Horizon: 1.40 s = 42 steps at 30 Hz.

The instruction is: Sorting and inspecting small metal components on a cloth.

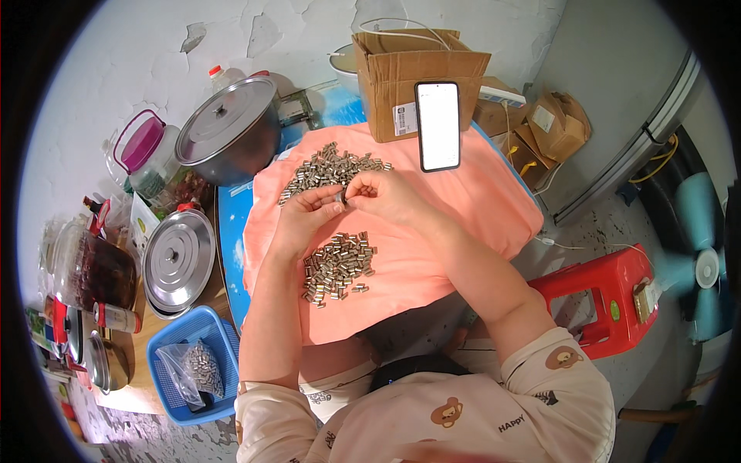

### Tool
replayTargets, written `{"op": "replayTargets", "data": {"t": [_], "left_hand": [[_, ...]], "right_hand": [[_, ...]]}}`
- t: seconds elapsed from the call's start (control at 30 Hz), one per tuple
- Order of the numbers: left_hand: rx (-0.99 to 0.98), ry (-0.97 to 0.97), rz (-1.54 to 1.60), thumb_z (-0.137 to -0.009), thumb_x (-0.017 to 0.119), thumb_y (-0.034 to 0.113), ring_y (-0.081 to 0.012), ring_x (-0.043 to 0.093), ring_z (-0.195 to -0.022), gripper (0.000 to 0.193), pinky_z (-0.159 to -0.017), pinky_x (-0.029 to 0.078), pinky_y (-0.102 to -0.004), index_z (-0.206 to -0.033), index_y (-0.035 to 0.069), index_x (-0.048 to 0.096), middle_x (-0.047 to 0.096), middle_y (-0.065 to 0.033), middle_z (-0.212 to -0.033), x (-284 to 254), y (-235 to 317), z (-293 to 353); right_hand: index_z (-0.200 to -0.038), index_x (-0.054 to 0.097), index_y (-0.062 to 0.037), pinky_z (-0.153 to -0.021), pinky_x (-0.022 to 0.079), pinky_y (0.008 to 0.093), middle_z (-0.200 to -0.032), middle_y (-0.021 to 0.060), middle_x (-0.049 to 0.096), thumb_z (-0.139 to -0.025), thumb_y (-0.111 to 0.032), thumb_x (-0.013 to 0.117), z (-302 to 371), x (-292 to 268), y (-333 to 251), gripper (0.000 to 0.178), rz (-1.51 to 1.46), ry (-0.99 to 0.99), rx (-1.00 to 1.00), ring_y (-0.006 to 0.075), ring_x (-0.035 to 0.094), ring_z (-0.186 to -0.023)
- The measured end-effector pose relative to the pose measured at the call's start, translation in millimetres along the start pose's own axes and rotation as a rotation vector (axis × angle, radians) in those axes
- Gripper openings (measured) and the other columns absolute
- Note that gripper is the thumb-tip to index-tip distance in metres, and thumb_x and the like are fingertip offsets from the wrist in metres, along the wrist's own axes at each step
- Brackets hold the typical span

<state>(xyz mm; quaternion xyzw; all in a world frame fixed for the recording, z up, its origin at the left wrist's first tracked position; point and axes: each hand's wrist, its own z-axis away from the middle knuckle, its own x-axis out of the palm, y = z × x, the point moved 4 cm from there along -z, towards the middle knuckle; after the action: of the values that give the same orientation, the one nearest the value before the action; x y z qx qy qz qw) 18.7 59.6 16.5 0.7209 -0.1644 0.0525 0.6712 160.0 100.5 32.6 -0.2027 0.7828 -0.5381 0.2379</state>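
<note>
My left hand [310, 212] and my right hand [378, 194] meet over the salmon-coloured cloth [428, 247], fingertips almost touching. Between the left thumb and fingers sits a small metal cylinder [339, 198]. The right fingers are pinched together against it; what they hold is too small to make out. Just beyond the hands lies a wide pile of small metal cylinders [332, 166]. Nearer to me, below the hands, a second pile of silvery cylinders [340, 266] is spread on the cloth, with a few loose at its edge.
A lit phone [438, 127] leans against a cardboard box [386, 92] at the back. On the left stand a lidded steel pot [228, 123], a metal lid [179, 262] and a blue basket [166, 393] holding a bag of metal pieces. Right are a red stool [617, 309] and a fan [704, 266].
</note>
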Motion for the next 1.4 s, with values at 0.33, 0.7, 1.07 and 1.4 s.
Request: {"op": "replayTargets", "data": {"t": [0.33,0.7,1.07,1.4], "left_hand": [[0.0,0.039,-0.085,-0.077,0.057,-0.005,-0.0146,0.058,-0.084,0.029,-0.077,0.047,-0.0236,-0.105,-0.008,0.052,0.059,-0.0108,-0.091,0.1,2.8,0.4],[-0.143,-0.059,-0.112,-0.077,0.059,0.0,-0.0101,0.057,-0.076,0.029,-0.065,0.046,-0.0188,-0.105,-0.002,0.054,0.06,-0.0048,-0.086,8.8,-2.7,4.2],[-0.132,-0.172,-0.217,-0.078,0.058,-0.001,-0.0073,0.055,-0.076,0.026,-0.068,0.046,-0.019,-0.104,-0.003,0.055,0.059,-0.0022,-0.085,15.8,-3.2,7.3],[-0.088,-0.102,-0.101,-0.078,0.057,-0.002,-0.0083,0.056,-0.079,0.026,-0.068,0.046,-0.0189,-0.103,-0.002,0.055,0.059,-0.0046,-0.089,5.7,-9.4,2.6]], "right_hand": [[-0.077,0.057,-0.0009,-0.058,0.045,0.0233,-0.072,0.0035,0.057,-0.074,-0.002,0.058,0.0,2.0,-0.2,0.003,0.228,0.066,-0.091,0.0097,0.055,-0.066],[-0.08,0.058,-0.0034,-0.056,0.044,0.0238,-0.07,0.0015,0.058,-0.076,-0.008,0.06,-2.4,-23.8,6.0,0.007,0.223,0.186,0.017,0.0099,0.055,-0.065],[-0.072,0.058,-0.006,-0.066,0.044,0.0354,-0.071,0.0079,0.057,-0.066,-0.011,0.062,3.1,-9.6,3.8,0.009,1.001,0.222,-0.231,0.0247,0.056,-0.072],[-0.072,0.06,-0.0063,-0.064,0.045,0.0355,-0.072,0.0095,0.059,-0.067,-0.013,0.06,3.8,-12.3,-2.5,0.008,1.061,0.188,-0.227,0.0257,0.056,-0.07]]}}
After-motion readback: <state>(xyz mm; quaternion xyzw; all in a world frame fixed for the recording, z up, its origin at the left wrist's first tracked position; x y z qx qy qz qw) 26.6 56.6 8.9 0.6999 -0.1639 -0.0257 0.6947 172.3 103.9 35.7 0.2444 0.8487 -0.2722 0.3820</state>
